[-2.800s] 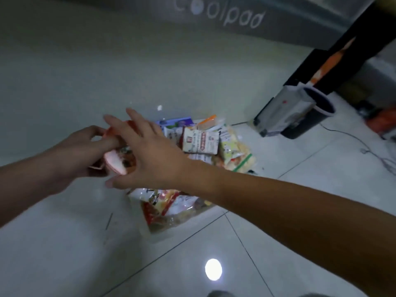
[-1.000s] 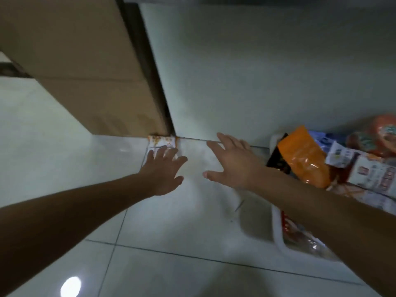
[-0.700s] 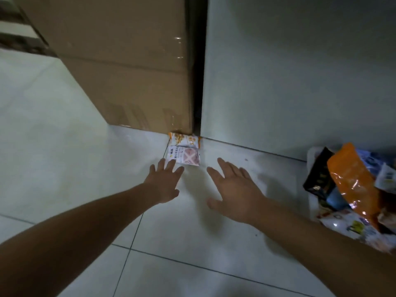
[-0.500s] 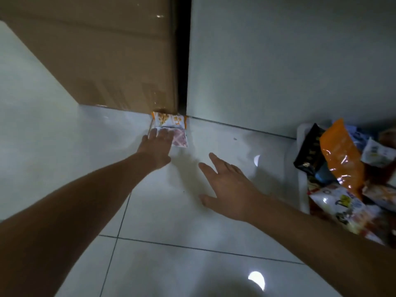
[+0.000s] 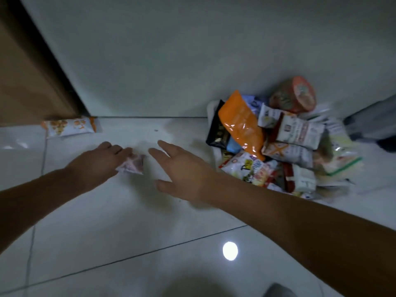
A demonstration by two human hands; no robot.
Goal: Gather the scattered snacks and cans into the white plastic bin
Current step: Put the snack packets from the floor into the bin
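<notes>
My left hand [image 5: 97, 162] is closed on a small pink-and-white snack packet [image 5: 134, 165], held just above the white floor tiles. My right hand [image 5: 182, 171] hovers open beside it, fingers spread and empty. An orange-and-white snack packet [image 5: 69, 126] lies on the floor by the base of the cardboard box. To the right, the white plastic bin [image 5: 215, 154] is heaped with snacks: an orange pouch [image 5: 241, 123], a black packet [image 5: 217, 130], a round orange cup [image 5: 294, 96] and several white packets. Most of the bin is hidden under the pile.
A tall brown cardboard box [image 5: 27, 82] stands at the left against a pale wall [image 5: 171, 50]. A dark grey object [image 5: 374, 123] sits on the floor right of the bin. A ceiling light reflects off the glossy tiles [image 5: 230, 250].
My left hand took the pink-and-white packet from beside the box and drew it toward the bin. The orange-and-white packet stayed on the floor. The view swung right, showing the whole bin.
</notes>
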